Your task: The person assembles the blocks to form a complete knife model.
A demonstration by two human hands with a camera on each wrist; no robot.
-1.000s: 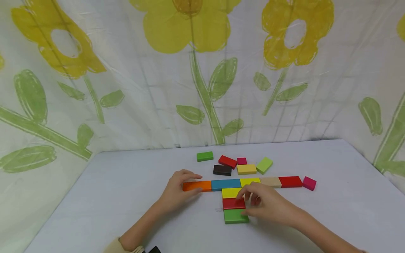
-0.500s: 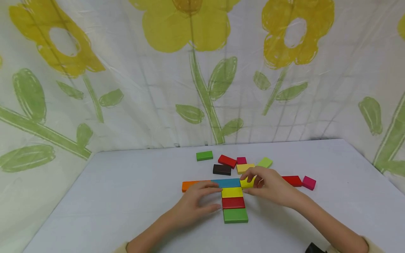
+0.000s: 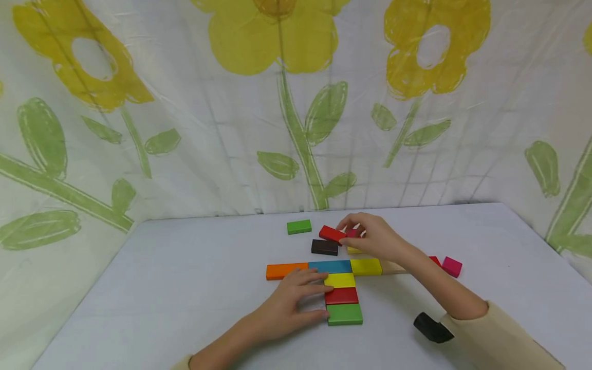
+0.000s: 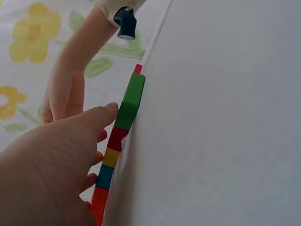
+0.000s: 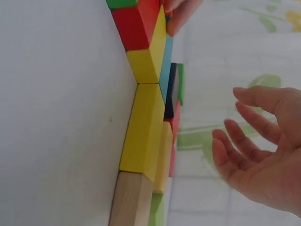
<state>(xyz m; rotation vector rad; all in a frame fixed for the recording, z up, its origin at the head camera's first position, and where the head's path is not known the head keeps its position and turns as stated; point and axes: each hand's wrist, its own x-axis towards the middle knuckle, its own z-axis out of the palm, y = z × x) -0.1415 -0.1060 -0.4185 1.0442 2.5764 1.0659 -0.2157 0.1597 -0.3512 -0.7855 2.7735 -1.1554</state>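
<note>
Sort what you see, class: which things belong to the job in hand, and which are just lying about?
In the job, it seems:
left hand
right hand
row of blocks, orange to red
column of yellow, red and green blocks
loose red block beside right hand

Lying about, perhaps spares:
black block
far green block

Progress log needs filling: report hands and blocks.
Left hand beside block column. Right hand at loose red block, apparently gripping nothing. Black block close by, possible obstacle.
</note>
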